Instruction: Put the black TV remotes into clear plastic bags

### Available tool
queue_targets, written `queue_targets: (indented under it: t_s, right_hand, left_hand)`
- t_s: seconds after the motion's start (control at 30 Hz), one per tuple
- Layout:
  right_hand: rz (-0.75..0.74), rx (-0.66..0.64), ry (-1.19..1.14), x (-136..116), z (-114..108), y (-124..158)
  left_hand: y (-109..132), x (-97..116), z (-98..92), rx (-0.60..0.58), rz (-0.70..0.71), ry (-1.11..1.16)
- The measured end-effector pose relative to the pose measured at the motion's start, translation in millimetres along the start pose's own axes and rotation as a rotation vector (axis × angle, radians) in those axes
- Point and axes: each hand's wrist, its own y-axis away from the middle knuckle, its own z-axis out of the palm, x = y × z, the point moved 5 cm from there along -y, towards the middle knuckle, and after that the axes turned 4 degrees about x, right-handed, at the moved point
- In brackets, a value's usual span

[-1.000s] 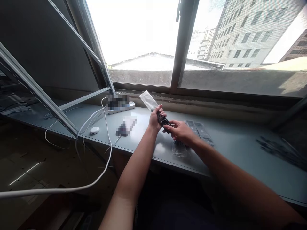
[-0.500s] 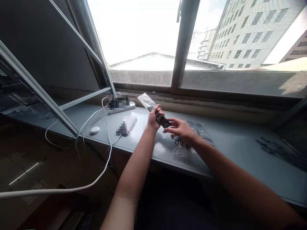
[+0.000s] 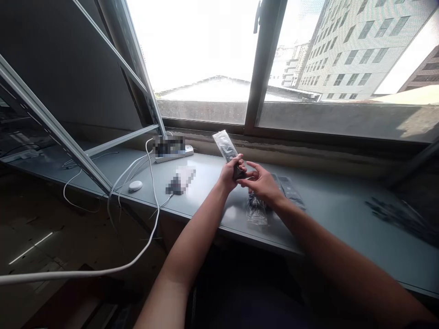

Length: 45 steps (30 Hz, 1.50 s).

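Observation:
My left hand (image 3: 232, 170) is wrapped round a black remote control (image 3: 239, 172) and the clear plastic bag (image 3: 224, 142) around its upper part. The bag's pale, flat end sticks up past my fingers toward the window. At the remote's lower end, the thumb and fingertips of my right hand (image 3: 262, 183) close in a pinch. Under my right hand lies a crinkled clear bag (image 3: 256, 212) with dark contents. Behind that hand are more dark remotes in plastic sleeves (image 3: 291, 192), partly covered by it.
A grey tabletop (image 3: 206, 208) runs below the window. To the left are a white power strip (image 3: 174, 154), a blurred-out item (image 3: 181, 180), a round white puck (image 3: 135, 186) and loose white cables (image 3: 156, 219). Metal shelf posts (image 3: 68, 137) slant there. Dark items (image 3: 401, 214) lie far right.
Both hands have shifted slightly right. The remote's buttoned end, showing before, is now mostly covered by my left hand, and more of it appears inside the bag, which has tilted more upright.

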Motion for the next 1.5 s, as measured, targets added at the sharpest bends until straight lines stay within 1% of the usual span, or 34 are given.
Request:
queue_targets:
  t_s: [0.1,0.27,0.33,0.4,0.47,0.53,0.67,0.77,0.87,0.93,1.03,1.13,1.2,1.3,1.4,1.5]
  right_hand:
    - [-0.052,0.003,0.04,1,-1,-2]
    - [-0.114,-0.035,0.093,-3,1,0]
    - [-0.196,0.0,0.207,-8,-1,2]
    - [-0.3,0.064,0.373,-13,-4,5]
    - [-0.358,0.132,0.537,-17,-7,8]
    - [-0.346,0.194,0.676,-17,-10,9]
    - [-0.287,0.312,0.927,-16,-17,8]
    - [-0.27,0.33,1.016,-16,-19,7]
    - [-0.278,0.309,0.986,-15,-19,6]
    - [-0.299,0.296,0.927,-16,-19,5]
    - [-0.334,0.261,0.836,-18,-16,5]
    - [-0.377,0.192,0.753,-22,-10,9]
    - [-0.405,0.157,0.701,-25,-6,12]
    - [-0.425,0.137,0.645,-27,-3,16]
    - [-0.446,0.157,0.608,-29,-4,17]
    - [-0.526,0.206,0.546,-30,-6,16]
  left_hand:
    - [-1,-7,-1.0,-0.014,-0.038,-0.025]
    - [-2,-4,-3.6,-0.034,-0.015,-0.051]
    - [-1,-4,-3.0,-0.06,0.011,-0.087]
    - [0,-7,-1.2,-0.1,0.046,-0.146]
    - [1,-12,0.6,-0.141,0.068,-0.21]
    - [1,-19,1.4,-0.174,0.06,-0.26]
    - [1,-31,0.7,-0.232,-0.017,-0.338]
    - [2,-35,0.0,-0.274,-0.061,-0.397]
    - [3,-33,-0.6,-0.285,-0.071,-0.422]
    - [1,-30,-2.1,-0.258,-0.063,-0.427]
    - [-3,-22,-6.7,-0.173,-0.007,-0.424]
    - [-5,-14,-10.4,-0.099,0.072,-0.378]
    - [-4,-9,-10.8,-0.088,0.104,-0.345]
    - [-3,-2,-10.9,-0.085,0.122,-0.321]
    - [-3,0,-13.4,-0.07,0.097,-0.313]
    - [-5,-7,-18.0,-0.044,-0.019,-0.36]
